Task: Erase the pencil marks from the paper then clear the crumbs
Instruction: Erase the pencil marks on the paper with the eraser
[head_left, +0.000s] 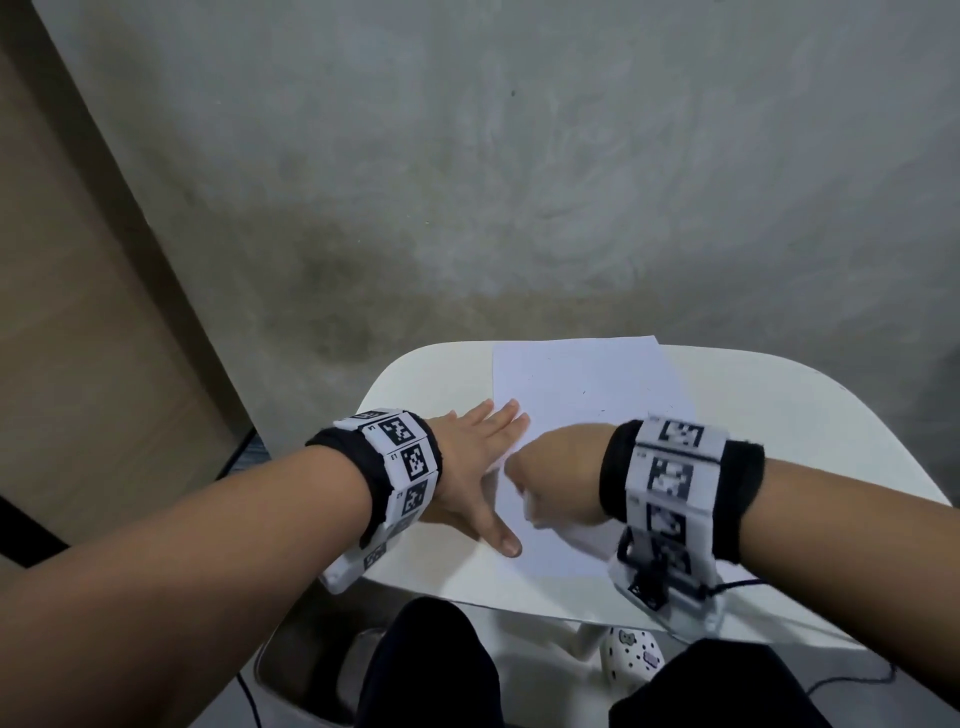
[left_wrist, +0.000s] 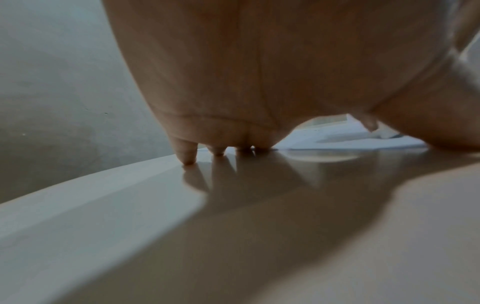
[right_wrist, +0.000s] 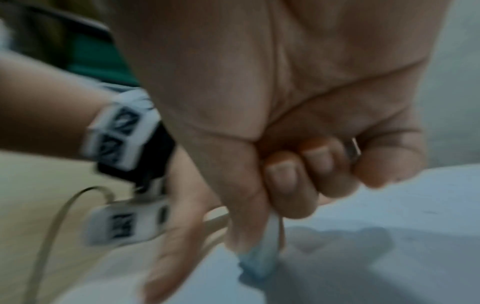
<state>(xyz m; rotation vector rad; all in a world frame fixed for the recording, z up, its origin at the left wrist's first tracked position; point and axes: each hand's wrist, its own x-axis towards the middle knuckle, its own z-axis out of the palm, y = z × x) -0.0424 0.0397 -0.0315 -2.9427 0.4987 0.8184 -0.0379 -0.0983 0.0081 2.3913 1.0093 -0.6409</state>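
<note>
A white sheet of paper (head_left: 582, 395) lies on a small white table (head_left: 810, 415), with a few faint dark specks near its middle. My left hand (head_left: 483, 462) lies flat with fingers spread, pressing the paper's left edge; its fingertips (left_wrist: 187, 156) touch the tabletop in the left wrist view. My right hand (head_left: 550, 483) is curled into a fist over the paper's near left part. It pinches a white eraser (right_wrist: 262, 261) whose bluish tip touches the paper (right_wrist: 389, 257). The head view hides the eraser behind the fist.
A grey concrete wall (head_left: 519, 156) rises behind the table. A brown panel (head_left: 78, 312) stands at the left. My dark-clothed knees (head_left: 431, 670) sit below the table's near edge, beside a patterned shoe (head_left: 631, 654) and a thin cable (head_left: 737, 584).
</note>
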